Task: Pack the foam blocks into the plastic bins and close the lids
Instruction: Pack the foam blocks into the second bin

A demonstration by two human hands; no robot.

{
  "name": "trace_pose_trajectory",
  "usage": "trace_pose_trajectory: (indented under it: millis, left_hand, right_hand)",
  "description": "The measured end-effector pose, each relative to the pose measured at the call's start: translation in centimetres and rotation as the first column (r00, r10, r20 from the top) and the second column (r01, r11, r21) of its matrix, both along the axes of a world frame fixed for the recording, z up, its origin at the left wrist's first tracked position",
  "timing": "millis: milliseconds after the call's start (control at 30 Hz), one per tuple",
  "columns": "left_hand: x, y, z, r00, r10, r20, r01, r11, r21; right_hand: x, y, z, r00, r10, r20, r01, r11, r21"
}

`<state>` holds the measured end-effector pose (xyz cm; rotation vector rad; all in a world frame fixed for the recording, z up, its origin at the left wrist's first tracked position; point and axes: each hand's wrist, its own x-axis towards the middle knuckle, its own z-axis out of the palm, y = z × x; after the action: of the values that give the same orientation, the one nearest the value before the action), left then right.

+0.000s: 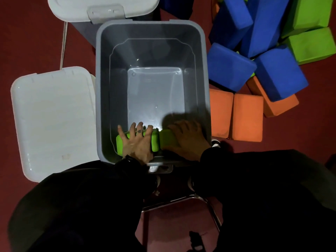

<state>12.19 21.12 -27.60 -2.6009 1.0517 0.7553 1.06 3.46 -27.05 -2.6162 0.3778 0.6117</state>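
An open grey plastic bin (152, 33) stands in front of me on the red floor. Two green foam blocks lie inside it against the near wall. My left hand (137, 142) rests with spread fingers on the left green block (155, 142). My right hand (187, 138) lies over the right green block (166, 138), fingers curving over its far edge. The bin's white lid (54, 120) lies on the floor to the left. A pile of blue (231, 68), orange (247, 117) and green foam blocks (312, 44) sits to the right.
A second bin with a white lid (101, 8) stands behind the open one at upper left. A metal stool frame (181, 200) is under me between my dark-clothed legs. The bin's floor beyond the two green blocks is bare.
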Motion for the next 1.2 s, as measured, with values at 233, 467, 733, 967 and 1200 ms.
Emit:
trace_pose_trajectory:
  millis: [233,467,733,967,1200]
  left_hand:
    - [3.0,0.6,0.8,0.977,-0.202,-0.071,0.204,0.979,0.017]
    - [2.8,1.4,0.3,0.975,-0.147,-0.168,0.148,0.989,-0.008]
    - [3.3,-0.1,-0.8,0.968,-0.156,-0.198,0.145,0.987,-0.072]
    - [3.6,-0.5,0.0,0.957,-0.237,-0.169,0.242,0.97,0.006]
    - [2.8,-0.2,-0.3,0.963,-0.141,-0.23,0.145,0.989,0.003]
  right_hand:
    - [-0.6,-0.4,0.7,0.997,0.071,-0.004,-0.071,0.997,-0.028]
    - [-2.2,0.5,0.3,0.978,0.204,0.046,-0.197,0.972,-0.131]
    - [-0.5,0.6,-0.3,0.992,0.016,-0.123,-0.022,0.999,-0.047]
    - [0.9,-0.8,-0.9,0.973,0.07,-0.22,-0.075,0.997,-0.013]
    - [1.0,0.4,0.0,0.97,-0.034,-0.24,0.04,0.999,0.021]
